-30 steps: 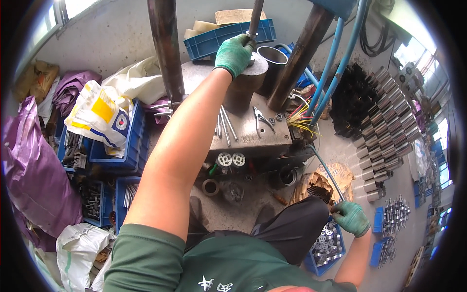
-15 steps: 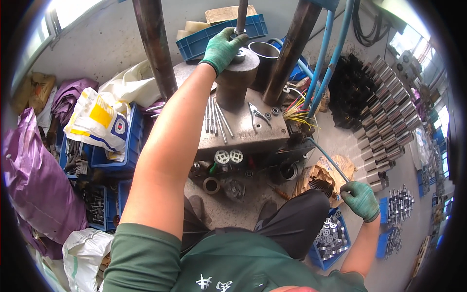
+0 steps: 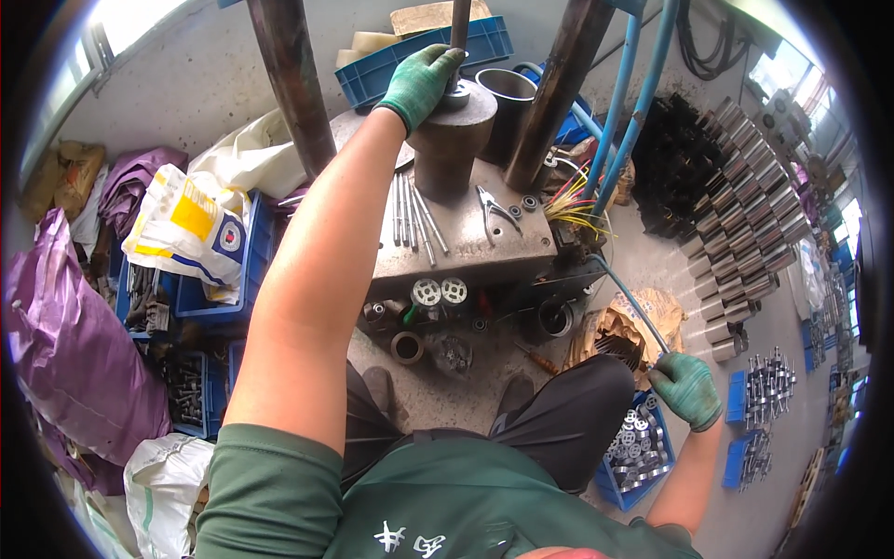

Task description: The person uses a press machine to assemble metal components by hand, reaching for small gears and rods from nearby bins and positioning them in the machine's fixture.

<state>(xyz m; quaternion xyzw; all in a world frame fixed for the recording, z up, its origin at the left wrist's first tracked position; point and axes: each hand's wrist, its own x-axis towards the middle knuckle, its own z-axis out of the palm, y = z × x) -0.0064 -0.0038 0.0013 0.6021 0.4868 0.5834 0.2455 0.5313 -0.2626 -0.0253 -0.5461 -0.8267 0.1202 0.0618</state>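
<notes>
Touching steel rod [image 3: 460, 28], left gloved hand [image 3: 417, 86], grip closure unclear, risks crushed fingers if rod descends; right gloved hand [image 3: 687, 390], wrapped round lever [image 3: 643, 316], could slip.

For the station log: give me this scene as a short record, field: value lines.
left hand: green-gloved, at the upright rod above the round pedestal; grip unclear
right hand: green-gloved, closed on the end of the blue lever
metal block: bears the pedestal, slim metal rods and pliers
blue crate: beyond the pedestal
blue bin: lower left of the right hand in the picture, holds metal wheels
</notes>
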